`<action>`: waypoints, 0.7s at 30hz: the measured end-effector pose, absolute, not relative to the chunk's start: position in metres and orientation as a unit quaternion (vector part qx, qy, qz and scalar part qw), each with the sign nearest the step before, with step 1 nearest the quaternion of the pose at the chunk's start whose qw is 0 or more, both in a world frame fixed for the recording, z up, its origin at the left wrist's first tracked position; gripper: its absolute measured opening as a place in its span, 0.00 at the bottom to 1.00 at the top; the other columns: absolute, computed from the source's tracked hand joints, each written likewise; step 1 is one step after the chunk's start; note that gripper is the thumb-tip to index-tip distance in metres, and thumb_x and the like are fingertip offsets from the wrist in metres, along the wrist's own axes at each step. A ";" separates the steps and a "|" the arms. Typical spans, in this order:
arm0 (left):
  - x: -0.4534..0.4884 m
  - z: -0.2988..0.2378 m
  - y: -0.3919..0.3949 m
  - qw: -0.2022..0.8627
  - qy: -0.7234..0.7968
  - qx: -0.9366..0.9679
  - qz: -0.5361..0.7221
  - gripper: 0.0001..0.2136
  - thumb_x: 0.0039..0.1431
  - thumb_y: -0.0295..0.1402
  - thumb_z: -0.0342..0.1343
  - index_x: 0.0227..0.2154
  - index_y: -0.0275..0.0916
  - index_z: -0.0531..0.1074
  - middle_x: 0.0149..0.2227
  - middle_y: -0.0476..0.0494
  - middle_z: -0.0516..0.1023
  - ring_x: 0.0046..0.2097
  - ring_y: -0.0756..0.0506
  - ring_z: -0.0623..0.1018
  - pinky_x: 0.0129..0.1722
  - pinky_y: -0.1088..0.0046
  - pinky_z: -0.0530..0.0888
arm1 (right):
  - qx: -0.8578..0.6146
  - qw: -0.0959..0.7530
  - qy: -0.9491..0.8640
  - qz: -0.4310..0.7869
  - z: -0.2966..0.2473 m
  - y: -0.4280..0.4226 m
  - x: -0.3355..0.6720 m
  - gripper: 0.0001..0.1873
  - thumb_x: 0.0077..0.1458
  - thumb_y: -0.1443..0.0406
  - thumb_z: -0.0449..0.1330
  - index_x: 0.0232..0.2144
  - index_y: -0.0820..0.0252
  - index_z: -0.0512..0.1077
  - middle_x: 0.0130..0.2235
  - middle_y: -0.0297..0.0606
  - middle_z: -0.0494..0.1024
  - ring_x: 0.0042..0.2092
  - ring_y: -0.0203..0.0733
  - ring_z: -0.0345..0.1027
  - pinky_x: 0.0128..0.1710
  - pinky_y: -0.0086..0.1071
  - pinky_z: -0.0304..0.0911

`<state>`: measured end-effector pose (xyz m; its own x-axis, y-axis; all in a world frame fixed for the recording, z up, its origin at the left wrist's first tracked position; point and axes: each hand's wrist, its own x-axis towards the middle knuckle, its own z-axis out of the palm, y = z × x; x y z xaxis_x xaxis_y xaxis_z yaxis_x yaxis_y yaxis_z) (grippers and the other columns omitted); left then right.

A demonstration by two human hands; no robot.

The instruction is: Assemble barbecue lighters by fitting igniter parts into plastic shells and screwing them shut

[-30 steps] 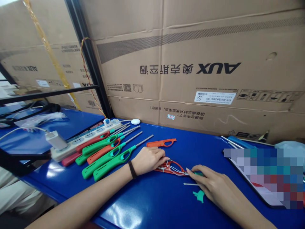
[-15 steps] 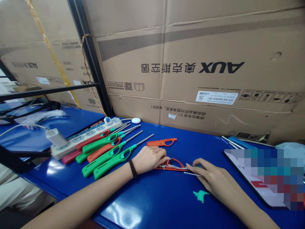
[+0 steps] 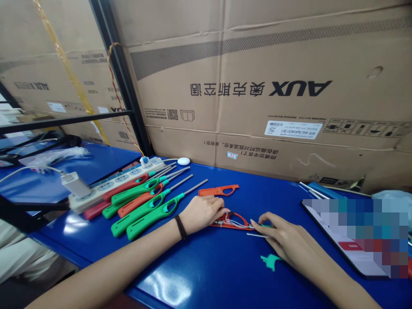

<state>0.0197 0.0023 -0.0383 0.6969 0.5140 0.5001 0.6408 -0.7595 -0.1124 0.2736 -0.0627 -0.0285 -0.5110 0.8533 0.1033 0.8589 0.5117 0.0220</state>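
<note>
My left hand point(image 3: 203, 212) rests on the blue table point(image 3: 206, 274), fingers curled down on the handle end of an open orange lighter half-shell point(image 3: 232, 221) with thin white wires inside it. My right hand point(image 3: 285, 240) lies just right of it, fingertips pressed on the shell's front end, where a thin metal tube point(image 3: 255, 234) and a small green part sit. A loose green plastic piece point(image 3: 271, 260) lies beside my right wrist. A second orange half-shell point(image 3: 219, 190) lies apart, just behind my left hand.
Several finished green, orange and red long-nosed lighters point(image 3: 144, 206) lie in a row at left, beside a white power strip point(image 3: 106, 189) with a plugged charger point(image 3: 74, 184). A dark tray point(image 3: 350, 253) sits at right. Large cardboard boxes point(image 3: 273, 86) wall the table's back.
My right hand slid slightly left and back onto the shell's front end, bringing the thin metal tube up against it. The green piece now lies clear beside my wrist. My left hand stayed.
</note>
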 end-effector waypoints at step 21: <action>0.018 -0.036 0.002 0.115 -0.309 -0.916 -0.227 0.19 0.69 0.41 0.37 0.29 0.37 0.66 0.27 0.47 0.76 0.28 0.48 0.77 0.25 0.77 0.66 | -0.545 0.121 -0.823 0.105 0.013 -0.076 0.280 0.10 0.57 0.60 0.56 0.42 0.50 0.70 0.43 0.33 0.76 0.43 0.45 0.72 0.41 0.35 0.67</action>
<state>0.0179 0.0021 -0.0359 0.7058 0.5137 0.4879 0.6186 -0.7824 -0.0711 0.2800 -0.0756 0.0128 -0.3776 0.9222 0.0838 0.8713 0.3845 -0.3051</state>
